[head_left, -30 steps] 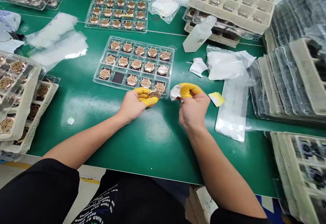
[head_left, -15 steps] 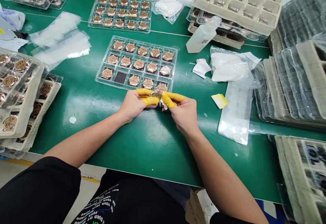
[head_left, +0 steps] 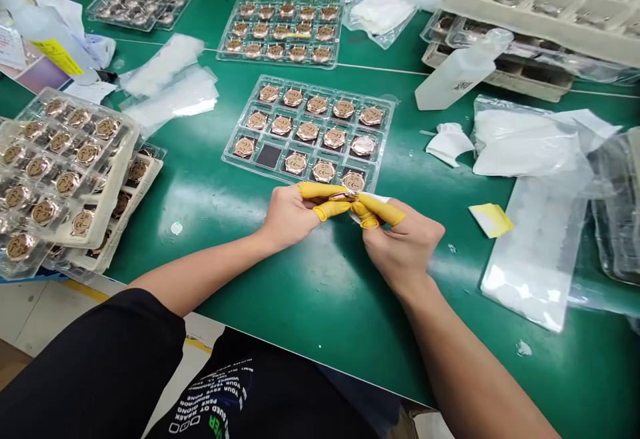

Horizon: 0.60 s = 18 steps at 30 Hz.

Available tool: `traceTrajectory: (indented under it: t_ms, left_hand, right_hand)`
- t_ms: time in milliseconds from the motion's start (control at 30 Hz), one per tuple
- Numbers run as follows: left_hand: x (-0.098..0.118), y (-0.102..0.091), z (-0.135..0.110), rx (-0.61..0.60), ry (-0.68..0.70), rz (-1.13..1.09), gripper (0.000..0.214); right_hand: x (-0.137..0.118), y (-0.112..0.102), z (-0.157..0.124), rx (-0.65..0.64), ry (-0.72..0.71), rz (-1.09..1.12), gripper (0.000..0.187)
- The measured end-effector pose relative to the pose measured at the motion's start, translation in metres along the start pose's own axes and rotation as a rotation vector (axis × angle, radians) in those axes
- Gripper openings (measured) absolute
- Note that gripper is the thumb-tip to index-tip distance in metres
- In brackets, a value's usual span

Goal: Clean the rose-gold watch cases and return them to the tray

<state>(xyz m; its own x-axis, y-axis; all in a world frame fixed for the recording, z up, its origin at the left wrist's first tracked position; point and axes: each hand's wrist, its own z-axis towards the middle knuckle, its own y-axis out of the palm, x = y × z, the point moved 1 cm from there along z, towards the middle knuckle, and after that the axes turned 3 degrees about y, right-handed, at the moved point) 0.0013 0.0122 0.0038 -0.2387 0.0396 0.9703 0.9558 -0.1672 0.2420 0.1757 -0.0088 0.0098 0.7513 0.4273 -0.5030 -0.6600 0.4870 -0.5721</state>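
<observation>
My left hand (head_left: pixel 300 212), with yellow finger cots on thumb and forefinger, pinches a rose-gold watch case (head_left: pixel 342 196) turned nearly edge-on. From the other side my right hand (head_left: pixel 397 226), also in yellow finger cots, grips a white wipe (head_left: pixel 376 197) against the case; most of the wipe is hidden by the fingers. Just beyond both hands lies a clear plastic tray (head_left: pixel 233 158) of similar watch cases, backs up. One pocket (head_left: pixel 269 155) in its front row shows only a dark pad.
Stacked trays (head_left: pixel 131 129) of watch cases stand at the left. A second clear tray (head_left: pixel 280 62) lies farther back. On the right are a white bottle (head_left: pixel 457 74), a crumpled wipe (head_left: pixel 450 144), plastic bags (head_left: pixel 530 139), a yellow-and-white paper (head_left: pixel 491 220) and a stack of beige trays (head_left: pixel 540 39).
The watch case has tipped from its back showing to nearly edge-on between my fingers. My right fingers and the wipe have shifted around its edge. The whole view has swung left.
</observation>
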Motion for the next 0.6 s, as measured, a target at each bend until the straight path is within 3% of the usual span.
traceTrajectory:
  t_ms: [67,167,267,367,467,600]
  left_hand:
    - [0.003,-0.006,0.011,0.035,-0.019,-0.024,0.044]
    - [0.016,-0.035,0.038,0.150,0.040,0.086,0.048]
    - [0.038,-0.078,0.063,0.275,0.133,0.373,0.035]
    - [0.054,-0.109,0.074,0.234,0.086,0.716,0.027]
    - [0.060,-0.117,0.073,0.099,0.020,1.018,0.023]
    - [0.061,-0.112,0.069,0.044,0.127,1.216,0.022]
  right_hand:
    - [0.002,-0.003,0.000,-0.067,0.075,-0.005,0.020]
    - [0.005,-0.014,0.004,-0.030,0.140,-0.012,0.016]
    - [0.005,-0.029,0.013,0.072,0.232,0.094,0.020]
    - [0.001,-0.038,0.019,0.117,0.289,0.093,0.024]
    - [-0.003,-0.039,0.020,0.114,0.326,0.142,0.020]
    - [0.002,-0.038,0.015,0.148,0.568,0.397,0.021]
